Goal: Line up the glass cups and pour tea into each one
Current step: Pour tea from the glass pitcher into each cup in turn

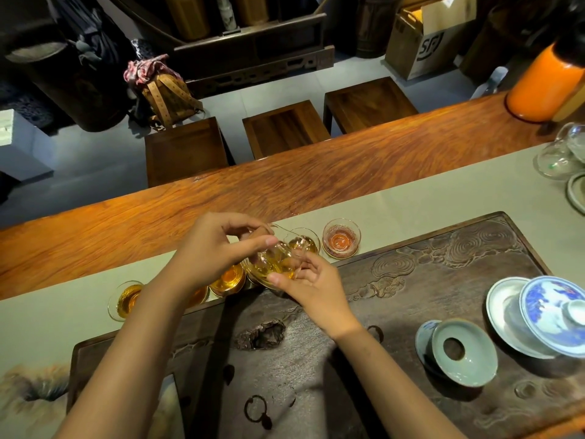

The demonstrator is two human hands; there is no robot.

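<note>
Tea goes from the tilted glass pitcher [278, 263], closed in the left hand [215, 248] grip and steadied by right hand [311, 288] fingertips, toward the cup [302, 243] just beyond, others filled alongside.

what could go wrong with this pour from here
1. Both hands, left and right, tilt the glass pitcher over tightly spaced cups; tea may run between rims onto the grey runner.
2. The left forearm crosses right above a filled cup and could knock it.
3. The rightmost cup holds only a little; the pitcher looks low on tea and may run short.
</note>
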